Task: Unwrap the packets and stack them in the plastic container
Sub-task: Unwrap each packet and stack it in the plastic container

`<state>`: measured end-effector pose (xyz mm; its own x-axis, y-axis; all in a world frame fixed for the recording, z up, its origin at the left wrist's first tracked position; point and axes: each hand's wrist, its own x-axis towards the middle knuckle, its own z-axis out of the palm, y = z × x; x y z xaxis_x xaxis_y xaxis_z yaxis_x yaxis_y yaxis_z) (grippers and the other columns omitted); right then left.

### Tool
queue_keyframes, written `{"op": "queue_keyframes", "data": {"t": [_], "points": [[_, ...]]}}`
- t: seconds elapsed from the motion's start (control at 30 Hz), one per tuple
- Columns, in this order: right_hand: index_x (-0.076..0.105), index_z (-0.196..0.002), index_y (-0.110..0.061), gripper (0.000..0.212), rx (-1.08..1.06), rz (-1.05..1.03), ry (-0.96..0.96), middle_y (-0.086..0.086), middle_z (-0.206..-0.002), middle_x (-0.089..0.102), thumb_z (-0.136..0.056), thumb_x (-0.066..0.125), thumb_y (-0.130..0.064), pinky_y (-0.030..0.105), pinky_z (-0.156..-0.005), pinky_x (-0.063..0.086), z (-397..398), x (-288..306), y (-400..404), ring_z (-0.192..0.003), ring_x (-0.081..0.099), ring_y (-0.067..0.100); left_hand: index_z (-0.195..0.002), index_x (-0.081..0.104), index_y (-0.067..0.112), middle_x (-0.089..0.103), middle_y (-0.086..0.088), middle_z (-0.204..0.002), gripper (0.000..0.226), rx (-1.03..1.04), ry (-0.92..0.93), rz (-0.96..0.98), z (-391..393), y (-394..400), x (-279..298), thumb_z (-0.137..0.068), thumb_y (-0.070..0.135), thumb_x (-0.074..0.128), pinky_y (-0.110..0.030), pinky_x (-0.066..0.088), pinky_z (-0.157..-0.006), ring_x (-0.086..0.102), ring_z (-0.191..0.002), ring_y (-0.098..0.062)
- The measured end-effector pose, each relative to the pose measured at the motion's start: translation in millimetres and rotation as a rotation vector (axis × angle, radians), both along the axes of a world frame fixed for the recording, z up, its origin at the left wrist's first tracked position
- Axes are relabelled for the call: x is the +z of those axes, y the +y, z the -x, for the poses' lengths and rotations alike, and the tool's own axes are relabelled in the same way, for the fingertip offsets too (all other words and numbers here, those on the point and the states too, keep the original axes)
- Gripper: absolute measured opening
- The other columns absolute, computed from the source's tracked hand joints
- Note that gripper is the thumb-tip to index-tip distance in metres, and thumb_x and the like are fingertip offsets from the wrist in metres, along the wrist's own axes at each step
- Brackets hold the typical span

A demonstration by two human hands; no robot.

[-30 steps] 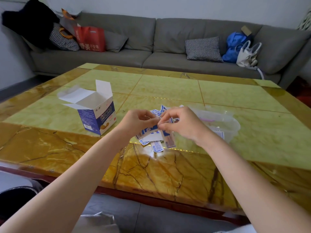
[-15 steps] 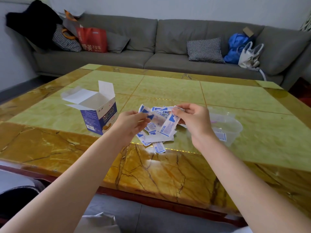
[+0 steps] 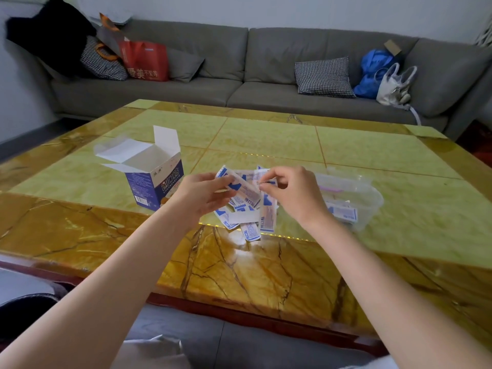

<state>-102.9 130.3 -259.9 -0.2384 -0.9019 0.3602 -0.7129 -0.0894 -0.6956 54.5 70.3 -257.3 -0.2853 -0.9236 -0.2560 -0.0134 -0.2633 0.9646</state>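
Note:
Above the table, my left hand (image 3: 203, 194) pinches one end of a white and blue bandage packet (image 3: 246, 190). My right hand (image 3: 288, 193) pinches a flap of the same packet, and a peeled strip (image 3: 267, 214) hangs down from those fingers. Under both hands lies a loose pile of packets and wrappers (image 3: 243, 222) on the green and amber table (image 3: 266, 139). To the right stands a clear plastic container (image 3: 370, 194) with a few flat packets (image 3: 343, 213) inside.
An open blue and white carton (image 3: 151, 174) stands left of the pile with its flaps up. Behind the table runs a grey sofa (image 3: 239, 83) holding a red bag (image 3: 145, 61), a checked cushion (image 3: 323, 77) and a blue bag (image 3: 372, 73).
My hands had pulled apart, spreading the packet open between them. Now they are close again over the pile, and the peeled strip hangs down from my right fingers.

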Motion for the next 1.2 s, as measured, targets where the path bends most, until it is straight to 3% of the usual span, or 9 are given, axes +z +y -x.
{"op": "queue_keyframes", "data": {"t": [0.1,0.2,0.33,0.43,0.57,0.7,0.83,1.0,1.2], "points": [[0.067,-0.088,-0.010,0.010,0.007,0.017,-0.033,0.007,-0.063,0.066,-0.080,0.071,-0.016,0.005,-0.047,0.035,7.5,8.3,2.9,-0.044,0.048,0.001,-0.078,0.061,0.013,0.065,-0.003,-0.073,0.008,0.019,-0.254,0.171,-5.6,-3.2,-1.2,-0.084,0.014,0.065,-0.011,0.049,-0.044,0.060,-0.044,0.003],[0.059,-0.074,-0.015,0.017,0.076,-0.042,-0.171,0.008,-0.067,0.068,-0.075,0.076,-0.017,0.008,-0.052,0.041,6.2,10.5,3.5,-0.049,0.054,0.001,-0.077,0.061,0.012,0.064,-0.004,-0.071,0.008,-0.138,-0.382,0.260,-3.2,1.5,-0.4,-0.084,0.012,0.065,-0.010,0.048,-0.043,0.057,-0.041,0.004],[0.055,-0.062,-0.020,0.025,0.155,-0.172,-0.219,-0.006,-0.064,0.054,-0.073,0.077,-0.020,0.015,-0.058,0.039,0.3,5.6,3.6,-0.059,0.047,0.006,-0.093,0.066,0.004,0.065,-0.004,-0.071,0.010,-0.391,-0.302,0.264,6.3,12.8,3.3,-0.087,0.009,0.060,-0.009,0.049,-0.051,0.060,-0.049,0.002],[0.053,-0.062,-0.019,0.026,0.169,-0.205,-0.224,-0.001,-0.070,0.058,-0.073,0.077,-0.021,0.025,-0.065,0.046,2.4,6.7,3.9,-0.066,0.053,0.011,-0.096,0.066,0.002,0.070,-0.005,-0.079,0.013,-0.498,-0.188,0.177,5.4,12.5,4.4,-0.088,0.003,0.056,-0.011,0.054,-0.062,0.065,-0.062,-0.003],[0.049,-0.066,-0.020,0.030,0.136,-0.196,-0.066,-0.005,-0.068,0.054,-0.072,0.078,-0.025,0.025,-0.063,0.041,1.4,2.2,2.1,-0.063,0.050,0.010,-0.095,0.065,0.003,0.071,-0.005,-0.083,0.015,-0.584,-0.185,0.165,4.1,12.6,2.6,-0.084,-0.004,0.059,-0.014,0.055,-0.071,0.067,-0.071,-0.007],[0.054,-0.090,-0.014,0.018,0.142,-0.108,-0.092,0.000,-0.078,0.058,-0.085,0.063,-0.029,0.019,-0.059,0.038,-6.0,-0.8,3.1,-0.066,0.051,0.011,-0.095,0.066,0.005,0.069,-0.008,-0.082,0.012,-0.393,-0.182,0.303,11.0,9.9,-2.8,-0.085,0.000,0.060,-0.014,0.055,-0.070,0.067,-0.066,-0.005],[0.045,-0.089,-0.012,0.009,0.182,-0.105,0.312,0.002,-0.081,0.047,-0.097,0.043,-0.015,0.029,-0.059,0.026,-10.5,-5.0,2.4,-0.074,0.042,0.020,-0.092,0.065,0.006,0.069,-0.011,-0.087,0.011,-0.266,-0.075,0.284,8.5,2.7,-2.6,-0.086,0.001,0.058,-0.016,0.056,-0.072,0.069,-0.069,-0.008],[0.049,-0.103,-0.008,0.010,0.182,-0.285,0.543,0.008,-0.098,0.057,-0.095,0.044,-0.012,0.036,-0.071,0.042,0.4,-14.0,6.4,-0.090,0.053,0.026,-0.109,0.061,0.014,0.065,0.000,-0.103,0.022,-0.248,-0.871,0.674,-2.3,-12.7,-23.9,-0.089,0.021,0.058,-0.023,0.048,-0.073,0.059,-0.083,-0.011],[0.055,-0.107,-0.012,0.019,0.288,-0.527,0.606,0.006,-0.104,0.051,-0.094,0.041,-0.009,0.033,-0.081,0.041,3.2,-28.6,15.3,-0.102,0.051,0.023,-0.120,0.055,0.017,0.053,-0.006,-0.120,0.035,-0.450,-1.167,0.790,13.9,-6.5,-45.8,-0.088,0.031,0.057,-0.031,0.046,-0.089,0.055,-0.105,-0.022]]}}
